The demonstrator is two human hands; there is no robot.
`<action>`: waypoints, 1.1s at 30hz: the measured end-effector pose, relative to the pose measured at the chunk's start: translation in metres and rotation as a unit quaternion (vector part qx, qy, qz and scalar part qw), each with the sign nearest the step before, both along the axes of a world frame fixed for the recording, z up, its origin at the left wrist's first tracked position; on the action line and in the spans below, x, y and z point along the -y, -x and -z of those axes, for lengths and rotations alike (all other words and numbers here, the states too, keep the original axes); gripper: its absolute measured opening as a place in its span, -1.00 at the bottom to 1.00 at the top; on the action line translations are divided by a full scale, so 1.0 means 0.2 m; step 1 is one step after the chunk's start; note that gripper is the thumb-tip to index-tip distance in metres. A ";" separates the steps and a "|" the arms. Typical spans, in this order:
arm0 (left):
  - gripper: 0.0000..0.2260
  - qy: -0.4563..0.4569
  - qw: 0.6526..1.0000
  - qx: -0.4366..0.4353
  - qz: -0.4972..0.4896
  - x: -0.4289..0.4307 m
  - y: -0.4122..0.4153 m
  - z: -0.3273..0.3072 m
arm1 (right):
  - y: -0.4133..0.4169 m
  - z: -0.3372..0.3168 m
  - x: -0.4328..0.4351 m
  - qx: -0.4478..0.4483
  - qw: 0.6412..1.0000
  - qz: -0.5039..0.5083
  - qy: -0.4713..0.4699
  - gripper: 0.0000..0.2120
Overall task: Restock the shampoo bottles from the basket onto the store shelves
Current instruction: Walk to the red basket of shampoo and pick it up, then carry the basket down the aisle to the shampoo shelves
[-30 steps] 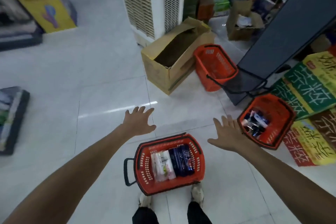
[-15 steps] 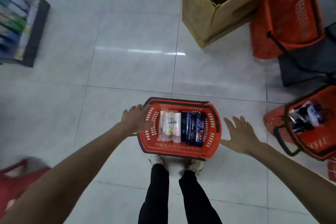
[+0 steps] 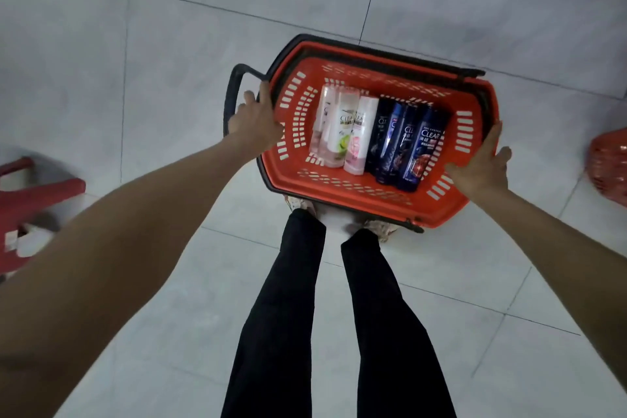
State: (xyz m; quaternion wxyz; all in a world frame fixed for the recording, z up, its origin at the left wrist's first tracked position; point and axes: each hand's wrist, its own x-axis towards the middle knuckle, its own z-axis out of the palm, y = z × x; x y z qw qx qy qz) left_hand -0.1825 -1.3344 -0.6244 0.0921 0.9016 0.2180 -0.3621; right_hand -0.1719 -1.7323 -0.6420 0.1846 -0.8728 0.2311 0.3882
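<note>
The left hand grips the left end of the red basket, thumb lying along the rim and fingers wrapped down the outer side. The right hand clasps the opposite end, thumb hooked over the rim and palm flat against the outer wall. Between the 2 grips, in the bottom of the basket, the shampoo lies in a row side by side: 3 white bottles nearer the left hand, then 4 dark blue bottles nearer the right hand, the 2 groups touching in the middle. A black handle loops out just beyond the left hand's fingers. Just behind the grips, the basket's near edge overlaps the person's shoes, above black trouser legs; whether it is off the pale tiled floor I cannot tell. Well outside the left hand is a red stool; well outside the right hand, part of another red basket.
</note>
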 end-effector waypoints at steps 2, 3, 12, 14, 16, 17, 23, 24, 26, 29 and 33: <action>-0.42 0.007 0.997 0.045 -0.067 0.00 0.03 0.07 | 0.00 0.07 -0.02 0.016 0.998 0.052 0.017 0.07; -0.50 0.013 0.993 0.061 -0.102 0.00 0.05 0.11 | 0.00 0.11 -0.01 0.021 0.997 0.072 0.027 0.04; -0.63 0.096 0.930 0.078 -0.346 -0.06 0.01 0.25 | -0.09 0.26 0.15 0.014 0.976 0.218 -0.017 -0.46; -0.70 0.097 0.926 0.059 -0.359 -0.08 0.00 0.26 | -0.09 0.26 0.16 -0.013 0.975 0.221 -0.019 -0.52; -0.73 0.113 0.924 0.031 -0.364 -0.08 -0.05 0.24 | -0.11 0.23 0.17 -0.019 0.977 0.214 -0.011 -0.57; -0.74 0.115 0.924 0.017 -0.366 -0.08 -0.03 0.24 | -0.08 0.23 0.16 -0.022 0.979 0.204 -0.004 -0.59; -0.58 0.162 0.910 -0.014 -0.380 -0.19 0.15 0.17 | -0.03 0.05 0.10 -0.035 0.989 0.143 0.026 -0.66; -0.57 0.170 0.907 -0.008 -0.386 -0.23 0.15 0.10 | -0.06 -0.03 0.07 -0.030 0.991 0.131 0.018 -0.65; -0.58 0.189 0.901 -0.015 -0.390 -0.28 0.18 0.03 | -0.09 -0.13 0.05 -0.041 0.991 0.125 0.002 -0.62; -0.59 0.189 0.904 -0.016 -0.383 -0.38 0.23 -0.20 | -0.14 -0.36 -0.03 -0.041 0.994 0.103 -0.014 -0.61; -0.64 0.187 0.896 -0.009 -0.402 -0.59 0.38 -0.63 | -0.19 -0.82 -0.27 -0.012 0.999 0.041 -0.023 -0.66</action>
